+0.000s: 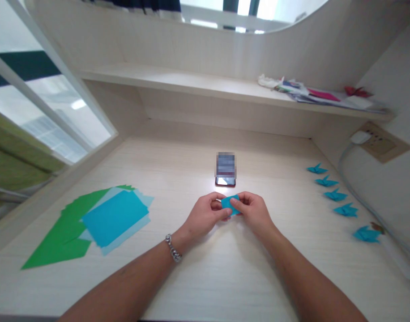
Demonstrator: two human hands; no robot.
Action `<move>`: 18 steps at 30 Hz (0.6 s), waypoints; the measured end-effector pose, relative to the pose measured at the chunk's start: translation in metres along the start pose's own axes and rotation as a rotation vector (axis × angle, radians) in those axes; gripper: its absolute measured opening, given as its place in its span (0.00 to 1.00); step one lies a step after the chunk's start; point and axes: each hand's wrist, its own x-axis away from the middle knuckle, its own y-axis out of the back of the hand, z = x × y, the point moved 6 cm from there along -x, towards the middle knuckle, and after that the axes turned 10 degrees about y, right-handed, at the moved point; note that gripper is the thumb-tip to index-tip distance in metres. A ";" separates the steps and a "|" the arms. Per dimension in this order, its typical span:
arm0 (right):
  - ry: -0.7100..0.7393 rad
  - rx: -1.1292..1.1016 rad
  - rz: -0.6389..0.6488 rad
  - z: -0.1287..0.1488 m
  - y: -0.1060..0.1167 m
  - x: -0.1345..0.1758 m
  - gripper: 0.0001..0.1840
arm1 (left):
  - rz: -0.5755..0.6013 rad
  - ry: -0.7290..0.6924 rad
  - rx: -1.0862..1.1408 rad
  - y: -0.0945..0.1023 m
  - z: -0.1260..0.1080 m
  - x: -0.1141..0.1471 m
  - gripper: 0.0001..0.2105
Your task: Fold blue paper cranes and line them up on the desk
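Observation:
A small folded piece of blue paper (227, 203) is held up between my two hands, just over the desk. My left hand (207, 212) pinches its left side with thumb and fingers; a silvery chain bracelet sits on that wrist. On the right side, my right hand (254, 208) grips the same paper, the thumb pressed flat on its face. The fingers behind the paper are partly hidden. Directly beyond the hands lies a smartphone (225, 181), its screen lit and blurred out.
Blue paper sheets (116, 217) overlap green paper (62, 228) at the left. Several folded blue paper cranes (335, 195) stand in a row at the right, near a cable (342, 172) running from a wall socket (381, 141). A shelf (191, 85) with papers (321, 95) crosses the back.

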 end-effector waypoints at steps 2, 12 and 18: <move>-0.024 -0.027 -0.025 0.000 0.000 0.001 0.14 | 0.005 -0.025 -0.020 0.000 -0.002 0.000 0.13; -0.017 -0.096 -0.142 0.003 0.006 0.002 0.16 | -0.062 -0.106 -0.149 0.007 -0.006 -0.001 0.12; -0.079 -0.143 -0.151 0.000 0.007 0.000 0.18 | -0.133 -0.184 -0.131 0.017 -0.012 -0.002 0.13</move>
